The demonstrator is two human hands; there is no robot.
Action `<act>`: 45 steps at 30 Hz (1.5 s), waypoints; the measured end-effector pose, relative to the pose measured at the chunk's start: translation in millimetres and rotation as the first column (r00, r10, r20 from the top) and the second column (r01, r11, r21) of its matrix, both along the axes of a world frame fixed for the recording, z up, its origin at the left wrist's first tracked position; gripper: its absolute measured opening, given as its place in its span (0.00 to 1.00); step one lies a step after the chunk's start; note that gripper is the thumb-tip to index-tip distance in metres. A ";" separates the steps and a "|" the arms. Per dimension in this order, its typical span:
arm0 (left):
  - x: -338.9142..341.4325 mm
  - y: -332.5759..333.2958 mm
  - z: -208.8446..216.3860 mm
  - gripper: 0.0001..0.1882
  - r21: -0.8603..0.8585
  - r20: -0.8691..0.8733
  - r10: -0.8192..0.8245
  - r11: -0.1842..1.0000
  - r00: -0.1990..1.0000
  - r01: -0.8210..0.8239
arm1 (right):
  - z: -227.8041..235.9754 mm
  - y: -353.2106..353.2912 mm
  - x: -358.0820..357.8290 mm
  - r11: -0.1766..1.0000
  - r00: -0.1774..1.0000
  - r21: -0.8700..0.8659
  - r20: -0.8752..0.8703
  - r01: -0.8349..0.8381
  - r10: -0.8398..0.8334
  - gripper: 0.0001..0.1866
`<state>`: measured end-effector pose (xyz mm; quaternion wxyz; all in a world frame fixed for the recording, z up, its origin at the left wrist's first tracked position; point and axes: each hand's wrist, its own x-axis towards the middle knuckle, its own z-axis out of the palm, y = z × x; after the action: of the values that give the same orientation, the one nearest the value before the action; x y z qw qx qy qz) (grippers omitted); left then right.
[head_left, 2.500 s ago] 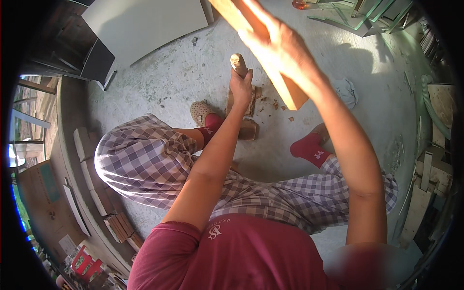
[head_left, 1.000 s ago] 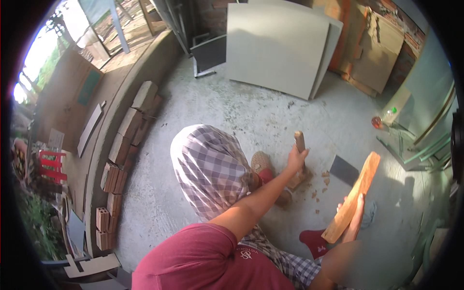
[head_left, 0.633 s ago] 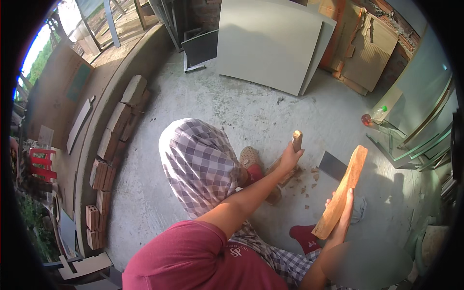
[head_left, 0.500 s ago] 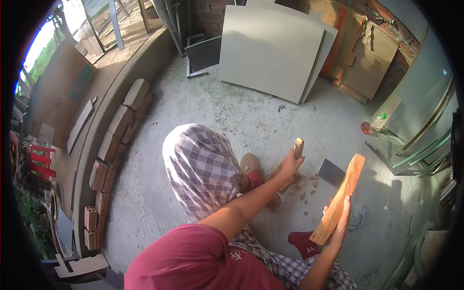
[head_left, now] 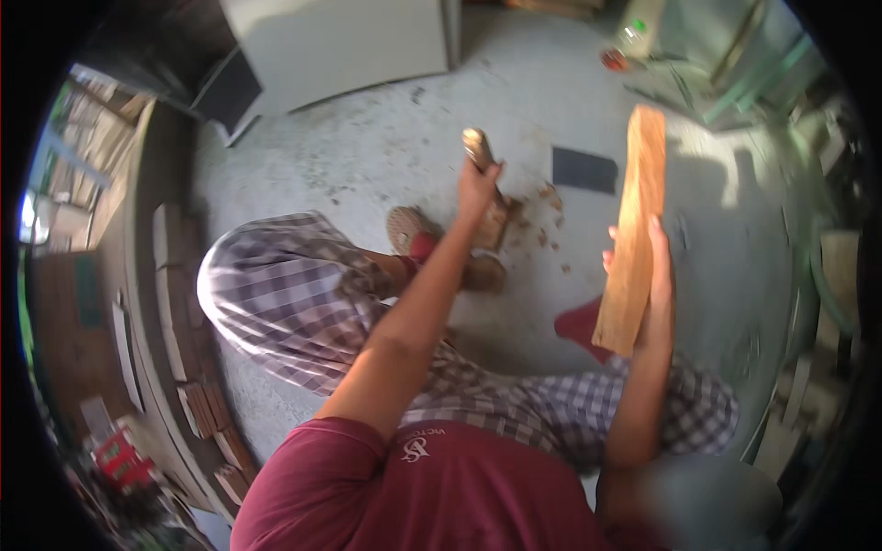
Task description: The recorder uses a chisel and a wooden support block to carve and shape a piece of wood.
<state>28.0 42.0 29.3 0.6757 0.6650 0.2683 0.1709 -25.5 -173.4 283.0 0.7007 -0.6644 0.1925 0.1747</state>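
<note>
My left hand (head_left: pixel 480 188) is closed round the thick, round wooden handle (head_left: pixel 475 145) of a tool. Its lower end points to the floor by my shoe, and I cannot make out its kind. A brown piece of wood (head_left: pixel 493 225) shows just below that hand, beside wood chips (head_left: pixel 544 207). On the other side, my right hand (head_left: pixel 657 266) grips a long, rough-split wooden billet (head_left: pixel 640 197). The billet stands nearly upright in the view, fingers on one side and thumb on the other, its lower end above my red sock (head_left: pixel 581 326).
A dark flat tile (head_left: pixel 584 170) lies on the concrete floor (head_left: pixel 367 142) between the tool and the billet. Large pale panels (head_left: pixel 340 41) lean at the back. Glass sheets and a green-capped bottle (head_left: pixel 632 35) stand far right. Bricks (head_left: pixel 175 294) line the left ledge.
The view has swung, so the floor and both hands sit differently in it. The billet has turned more upright. Both hands keep hold of the same things.
</note>
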 end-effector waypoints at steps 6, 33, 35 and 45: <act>7.8 -7.2 -2.7 0.13 -0.006 0.001 -0.045 0.999 0.999 0.045 | -30.7 -57.6 -10.1 0.998 0.997 -0.012 0.036 0.061 -0.061 0.33; 1.4 -33.3 19.7 0.19 0.242 -0.117 -0.191 0.946 0.975 0.215 | -42.2 -54.7 -14.3 0.993 0.994 0.033 -0.005 0.110 -0.109 0.34; 0.9 -35.3 21.6 0.19 0.222 -0.109 -0.192 0.952 0.975 0.212 | -42.9 -54.8 -14.4 0.994 0.994 0.022 0.003 0.108 -0.109 0.34; -1.7 -41.4 32.1 0.19 0.244 -0.115 -0.216 0.940 0.970 0.238 | -51.5 -55.1 -6.3 0.997 0.998 -0.026 0.013 0.069 -0.069 0.34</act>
<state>26.3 0.6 61.4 0.5872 0.7799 0.1943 0.0961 -31.7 -228.6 231.5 0.6987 -0.6675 0.2135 0.1438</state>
